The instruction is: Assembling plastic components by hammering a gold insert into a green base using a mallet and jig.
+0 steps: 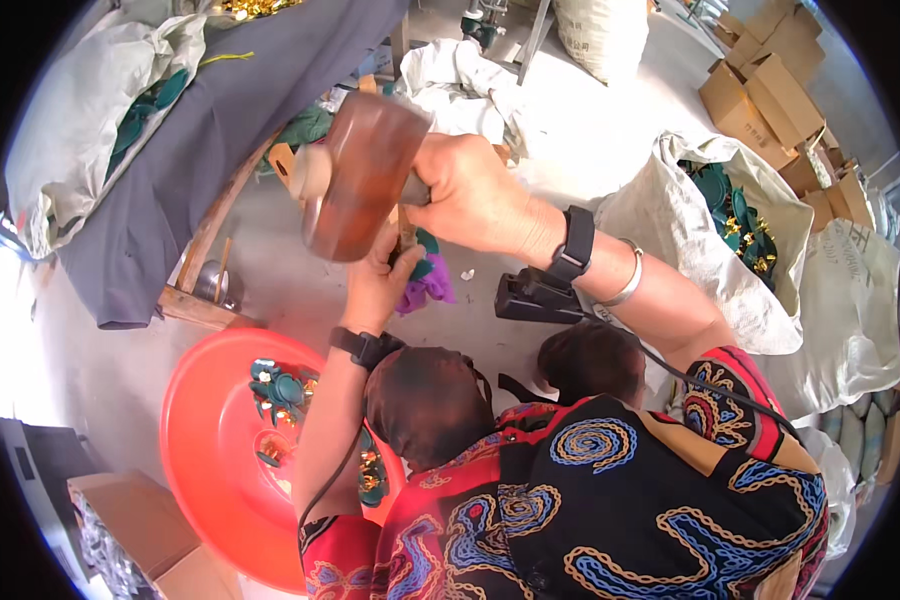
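A brown mallet [365,175], somewhat blurred, is raised in front of me with my right hand [470,195] closed around its handle. Its broad head covers part of what lies beyond it. Just below the head, my left hand [375,285] is closed, thumb and fingers drawn together near a small tan piece; what it grips is mostly hidden. Purple cloth [430,287] and a bit of dark green show beside my left fingers. At lower left, a red basin [205,420] holds several dark green pieces with gold parts [280,390], partly behind my left forearm.
A white sack [650,215] of green and gold pieces stands open at right. Cardboard boxes [765,105] are piled far right. Grey cloth [240,130] drapes over a wooden frame [205,305] at left. A black device [535,295] with a cable is near my right forearm.
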`<state>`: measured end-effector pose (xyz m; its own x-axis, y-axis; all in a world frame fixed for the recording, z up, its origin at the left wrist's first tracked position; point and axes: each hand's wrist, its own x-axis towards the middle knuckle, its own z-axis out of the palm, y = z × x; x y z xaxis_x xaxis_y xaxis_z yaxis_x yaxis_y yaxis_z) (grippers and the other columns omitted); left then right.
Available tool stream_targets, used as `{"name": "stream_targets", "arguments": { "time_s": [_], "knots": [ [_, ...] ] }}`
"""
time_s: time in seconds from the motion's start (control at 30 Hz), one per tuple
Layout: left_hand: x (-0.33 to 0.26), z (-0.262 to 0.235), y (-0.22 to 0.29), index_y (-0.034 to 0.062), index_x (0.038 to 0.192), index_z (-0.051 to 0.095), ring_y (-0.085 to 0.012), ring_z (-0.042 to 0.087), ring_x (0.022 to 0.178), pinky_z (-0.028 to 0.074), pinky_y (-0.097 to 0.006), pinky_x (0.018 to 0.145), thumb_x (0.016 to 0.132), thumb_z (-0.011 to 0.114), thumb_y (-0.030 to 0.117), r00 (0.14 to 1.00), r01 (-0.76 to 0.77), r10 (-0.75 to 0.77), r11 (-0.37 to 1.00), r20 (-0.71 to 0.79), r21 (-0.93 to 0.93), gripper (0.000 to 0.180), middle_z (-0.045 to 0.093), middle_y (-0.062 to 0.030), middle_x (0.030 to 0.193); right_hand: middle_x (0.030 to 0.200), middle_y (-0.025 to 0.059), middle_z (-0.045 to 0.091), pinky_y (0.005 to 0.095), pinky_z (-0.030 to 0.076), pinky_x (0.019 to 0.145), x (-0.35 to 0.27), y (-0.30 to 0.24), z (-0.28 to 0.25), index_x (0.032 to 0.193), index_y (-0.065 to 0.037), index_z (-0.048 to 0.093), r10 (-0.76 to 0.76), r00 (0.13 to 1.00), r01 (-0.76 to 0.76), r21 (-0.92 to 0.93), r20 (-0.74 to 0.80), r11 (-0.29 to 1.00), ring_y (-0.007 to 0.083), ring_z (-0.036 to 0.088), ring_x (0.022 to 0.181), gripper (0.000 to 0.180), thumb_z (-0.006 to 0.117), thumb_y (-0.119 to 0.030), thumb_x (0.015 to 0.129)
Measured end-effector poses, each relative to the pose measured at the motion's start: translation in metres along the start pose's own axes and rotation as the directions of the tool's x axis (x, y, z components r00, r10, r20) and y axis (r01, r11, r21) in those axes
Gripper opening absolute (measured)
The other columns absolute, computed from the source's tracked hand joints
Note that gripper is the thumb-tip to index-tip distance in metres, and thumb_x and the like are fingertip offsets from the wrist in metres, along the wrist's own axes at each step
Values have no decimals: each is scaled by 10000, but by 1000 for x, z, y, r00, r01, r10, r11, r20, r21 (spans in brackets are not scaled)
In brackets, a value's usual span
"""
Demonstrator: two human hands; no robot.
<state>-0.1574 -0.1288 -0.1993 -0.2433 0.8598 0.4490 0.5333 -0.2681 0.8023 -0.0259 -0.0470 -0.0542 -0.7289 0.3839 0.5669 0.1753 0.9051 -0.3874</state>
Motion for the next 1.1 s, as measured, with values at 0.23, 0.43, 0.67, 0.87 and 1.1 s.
{"name": "stream_targets", "arguments": {
  "time_s": [0.23,0.43,0.67,0.87,1.1],
  "knots": [
    [11,-15,20,31,1144,570,-146,625,900,489,-273,776,742,663,-26,985,155,-130,953,110,-262,416,657,-85,998,677,69,637,272,481,552,-49,38,-41,892,15,599,554,712,-327,495,-431,805,91,577,592,236,640,-11,661],
    [89,6,146,-43,1086,567,-153,608,942,496,-285,836,768,615,-44,906,198,42,837,422,-510,322,635,-102,1023,779,120,659,335,501,645,-113,63,-28,912,21,604,788,487,-505,615,-377,606,146,626,773,253,660,-31,670],
    [145,117,280,1,1343,385,-209,501,1148,473,-322,867,866,602,169,843,15,341,758,415,-653,551,461,-180,1315,794,222,632,368,492,681,-127,58,-2,840,31,581,538,758,-246,602,-368,760,315,651,792,258,724,-102,671],
    [122,9,142,-26,1308,434,-226,495,1183,439,-322,927,889,527,39,977,-93,131,971,169,-218,434,493,-148,1302,785,248,613,401,490,679,-132,59,-25,918,39,576,743,637,-601,471,-206,645,380,627,796,315,665,-30,624],
    [-85,-200,-58,-8,1137,589,-169,620,877,496,-291,740,864,589,107,759,504,-364,853,-540,135,296,651,-118,1035,603,-12,555,224,380,465,-128,59,-29,807,-35,615,779,624,-656,503,-58,562,55,482,516,87,650,-14,730]
  ]
}}
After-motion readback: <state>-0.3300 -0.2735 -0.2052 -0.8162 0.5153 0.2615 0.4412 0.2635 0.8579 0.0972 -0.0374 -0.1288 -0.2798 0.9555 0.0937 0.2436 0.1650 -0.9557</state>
